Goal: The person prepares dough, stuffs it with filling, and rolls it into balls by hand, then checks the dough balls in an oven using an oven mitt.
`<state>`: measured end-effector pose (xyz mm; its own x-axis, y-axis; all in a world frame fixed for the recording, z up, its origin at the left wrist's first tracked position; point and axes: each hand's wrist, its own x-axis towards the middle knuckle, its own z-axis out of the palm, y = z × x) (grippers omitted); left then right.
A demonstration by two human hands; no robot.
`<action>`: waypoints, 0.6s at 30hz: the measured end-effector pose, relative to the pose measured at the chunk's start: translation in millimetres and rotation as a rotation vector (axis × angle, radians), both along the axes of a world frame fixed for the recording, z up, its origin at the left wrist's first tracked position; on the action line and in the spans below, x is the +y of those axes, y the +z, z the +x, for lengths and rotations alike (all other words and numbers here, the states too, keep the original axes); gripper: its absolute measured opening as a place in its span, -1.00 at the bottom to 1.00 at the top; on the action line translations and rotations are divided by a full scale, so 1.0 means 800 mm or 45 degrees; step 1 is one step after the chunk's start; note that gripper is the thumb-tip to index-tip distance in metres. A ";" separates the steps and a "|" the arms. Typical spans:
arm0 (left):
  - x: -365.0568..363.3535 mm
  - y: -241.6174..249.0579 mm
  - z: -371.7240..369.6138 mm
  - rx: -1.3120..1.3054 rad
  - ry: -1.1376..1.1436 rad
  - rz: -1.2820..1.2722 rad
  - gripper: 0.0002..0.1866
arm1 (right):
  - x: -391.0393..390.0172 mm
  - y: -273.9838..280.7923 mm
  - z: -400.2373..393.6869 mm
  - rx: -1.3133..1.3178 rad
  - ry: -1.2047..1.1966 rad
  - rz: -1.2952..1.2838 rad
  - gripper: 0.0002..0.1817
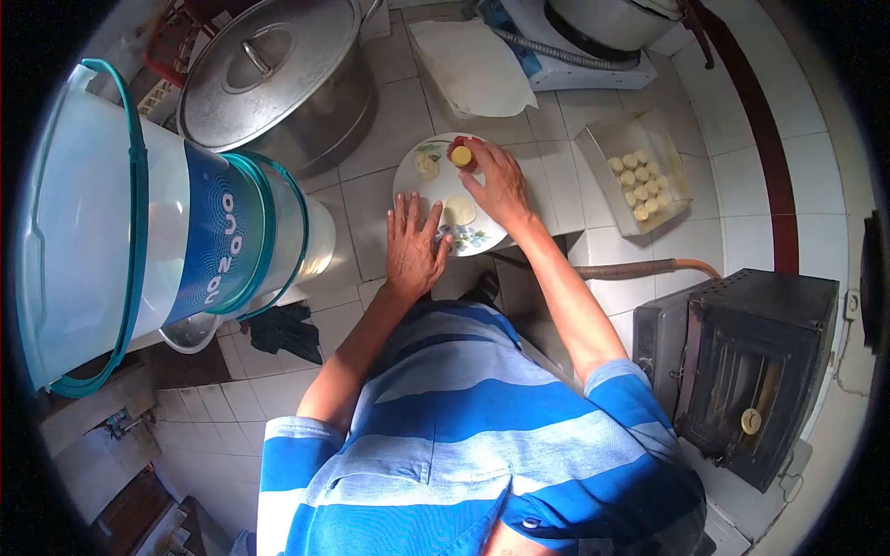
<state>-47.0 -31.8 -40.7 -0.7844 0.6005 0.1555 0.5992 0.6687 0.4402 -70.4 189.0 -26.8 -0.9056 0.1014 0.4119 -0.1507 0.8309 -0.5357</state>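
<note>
A white plate (408,182) with a floral pattern lies on the tiled counter in front of me. My right hand (502,190) has its fingers wrapped around a small red container with a yellow round top (462,157), over the plate's far side. Flat on the plate is a thin pale dough disc (459,211). A small lump of dough (426,167) sits near the plate's upper left. My left hand (414,243) rests at the plate's left edge, fingers stretched and apart, its fingertips close to the disc.
A rectangular tray (674,148) with several pale dough balls (640,176) stands to the right. White paper (475,69) lies behind the plate, near a gas stove (593,76). Left are a large lidded pot (324,120) and plastic buckets (167,213). A dark oven (756,361) is lower right.
</note>
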 end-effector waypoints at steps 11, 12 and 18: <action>-0.015 -0.013 -0.014 -0.040 0.077 0.068 -0.38 | -0.002 0.015 0.004 -0.133 -0.019 -0.349 -0.54; -0.015 -0.015 -0.017 -0.051 0.069 0.116 -0.38 | -0.002 0.013 0.009 -0.127 -0.014 -0.352 -0.52; -0.008 -0.009 -0.028 -0.048 0.009 0.164 -0.36 | 0.007 -0.008 0.002 -0.012 -0.058 -0.296 -0.55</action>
